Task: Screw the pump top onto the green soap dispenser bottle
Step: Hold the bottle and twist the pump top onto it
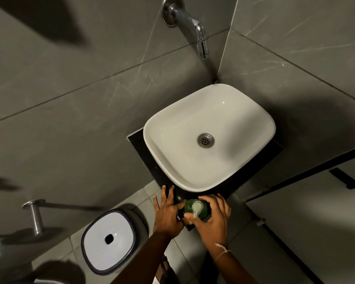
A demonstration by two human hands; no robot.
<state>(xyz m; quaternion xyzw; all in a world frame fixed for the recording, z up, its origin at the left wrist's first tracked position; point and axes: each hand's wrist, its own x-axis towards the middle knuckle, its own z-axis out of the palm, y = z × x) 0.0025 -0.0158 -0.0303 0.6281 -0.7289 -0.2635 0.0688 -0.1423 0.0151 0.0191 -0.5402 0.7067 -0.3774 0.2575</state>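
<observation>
Already, much of the job looks done; the parts run from largest to smallest:

Wash basin (244,111): white and bare, standing just beyond the two hands on the far side of the grip; it plays no part in the screwing.

Counter (143,152): a dark ledge under the basin; its near corner lies directly beneath the grip and carries the bottle.

Left hand (168,214): fingers spread flat along the counter edge, thumb pressed to the bottle's left side; it steadies the bottle and does not close round it.

Right hand (213,220): curled over the bottle from the right and near side, fingers and thumb closed around the bottle top at the pump's collar.

Green soap dispenser bottle (190,206): upright between the two hands, touching both, mostly hidden by them.

Pump top (197,208): pale and translucent, sitting centred on the bottle's mouth inside the right hand's curl, spout pointing toward the person.

Done, as I judge it: pump placed on the neck and lined up.

Left: the threads are hidden under the fingers, so I cannot tell how far the collar is turned; final tightening and letting go probably remain.
</observation>
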